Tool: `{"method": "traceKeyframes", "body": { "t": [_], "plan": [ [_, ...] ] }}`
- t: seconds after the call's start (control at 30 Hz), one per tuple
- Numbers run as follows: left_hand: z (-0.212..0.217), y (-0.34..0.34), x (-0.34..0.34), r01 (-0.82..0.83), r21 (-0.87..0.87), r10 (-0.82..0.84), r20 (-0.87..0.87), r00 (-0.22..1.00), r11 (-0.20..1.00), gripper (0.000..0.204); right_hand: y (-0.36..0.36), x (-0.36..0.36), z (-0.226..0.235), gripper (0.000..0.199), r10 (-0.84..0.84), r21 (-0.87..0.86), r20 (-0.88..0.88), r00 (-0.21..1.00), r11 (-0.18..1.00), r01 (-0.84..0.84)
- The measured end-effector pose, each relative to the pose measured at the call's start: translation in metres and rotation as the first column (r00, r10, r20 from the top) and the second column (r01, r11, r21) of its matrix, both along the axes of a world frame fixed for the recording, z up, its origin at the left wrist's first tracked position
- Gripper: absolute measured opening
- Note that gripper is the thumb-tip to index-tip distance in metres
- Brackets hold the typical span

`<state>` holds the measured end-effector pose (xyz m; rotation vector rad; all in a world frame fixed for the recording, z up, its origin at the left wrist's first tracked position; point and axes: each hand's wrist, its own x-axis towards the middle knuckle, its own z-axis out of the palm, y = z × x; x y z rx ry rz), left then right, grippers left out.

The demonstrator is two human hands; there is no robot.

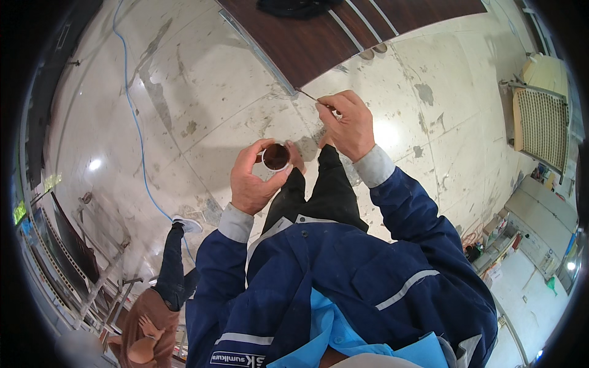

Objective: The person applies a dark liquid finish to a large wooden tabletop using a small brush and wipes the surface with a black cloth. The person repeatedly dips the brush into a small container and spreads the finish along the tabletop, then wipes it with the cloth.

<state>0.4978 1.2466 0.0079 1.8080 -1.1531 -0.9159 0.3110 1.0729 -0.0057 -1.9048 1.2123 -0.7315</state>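
Note:
A small white-rimmed cup [276, 157] with dark brown liquid inside sits in the curled fingers of my left hand [253, 183], held in front of my legs. My right hand [350, 126] pinches a thin paintbrush [311, 97], a slim dark stick that points up and to the left. Its tip is at the near corner of a dark brown wood-grain panel [276, 46]; whether it touches is too small to tell. Pale strips cross the panel, and a grey edge runs down its left side.
A black item [297, 7] lies on the panel. A blue hose [136, 116] runs along the stained floor at left. Another person [150, 322] is at the lower left, near metal racks [92, 288]. At right stand a woven-faced frame [540, 127] and a cluttered bench [527, 279].

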Motion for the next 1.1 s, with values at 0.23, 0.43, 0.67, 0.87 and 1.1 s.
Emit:
{"method": "traceKeyframes", "body": {
  "t": [0.23, 0.43, 0.67, 0.87, 1.1],
  "plan": [
    [0.002, -0.002, -0.003, 0.01, 0.009, -0.009, -0.032, 0.999, 1.0, 0.06, 0.003, 0.004, 0.002, 0.008, -0.022, 0.025, 0.033, 0.999, 0.999, 0.021],
    [0.002, -0.004, -0.003, 0.014, 0.013, -0.014, -0.029, 0.999, 1.0, 0.061, 0.005, 0.004, 0.004, 0.01, -0.032, 0.069, -0.022, 0.999, 0.997, 0.034],
    [-0.003, -0.004, -0.001, -0.002, 0.011, 0.002, -0.03, 1.0, 1.0, 0.063, -0.004, -0.003, -0.012, 0.012, -0.109, -0.002, -0.033, 0.993, 0.994, 0.109],
    [-0.004, -0.002, 0.003, -0.012, 0.023, 0.012, -0.014, 1.0, 1.0, 0.063, -0.059, -0.042, -0.038, 0.016, -0.354, -0.053, -0.088, 0.931, 0.935, 0.351],
    [0.003, -0.006, 0.003, 0.038, 0.011, -0.037, -0.075, 0.996, 0.999, 0.063, -0.049, -0.038, -0.036, 0.017, -0.22, 0.02, -0.018, 0.975, 0.975, 0.22]
  ]
}}
